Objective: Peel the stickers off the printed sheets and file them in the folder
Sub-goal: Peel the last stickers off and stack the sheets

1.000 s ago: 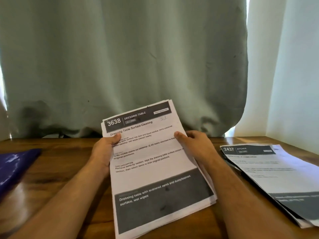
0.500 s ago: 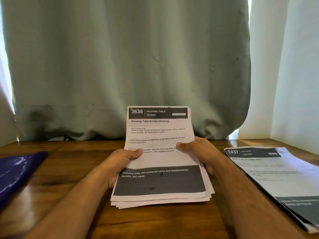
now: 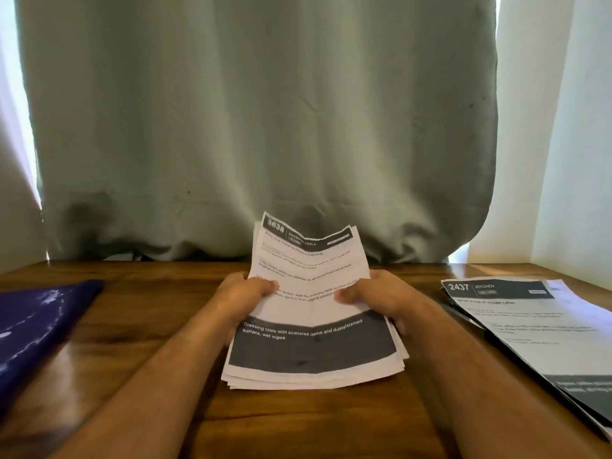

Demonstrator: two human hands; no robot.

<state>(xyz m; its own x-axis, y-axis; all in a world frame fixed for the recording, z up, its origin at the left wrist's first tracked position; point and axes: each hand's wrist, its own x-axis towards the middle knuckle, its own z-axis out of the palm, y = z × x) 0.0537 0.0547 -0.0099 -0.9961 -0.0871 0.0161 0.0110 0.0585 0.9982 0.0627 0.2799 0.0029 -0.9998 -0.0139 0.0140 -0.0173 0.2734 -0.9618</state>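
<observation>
Two hands hold one sheaf of printed sheets (image 3: pixel 311 313) over the middle of the bench (image 3: pixel 298 422): left hand (image 3: pixel 245 294) and right hand (image 3: pixel 381 298) pinch its side edges, thumbs on top. Light and limp, it already buckles along its length, so gripping mid-edge looks wise. Its long axis runs toward the far edge, header farthest away.
</observation>
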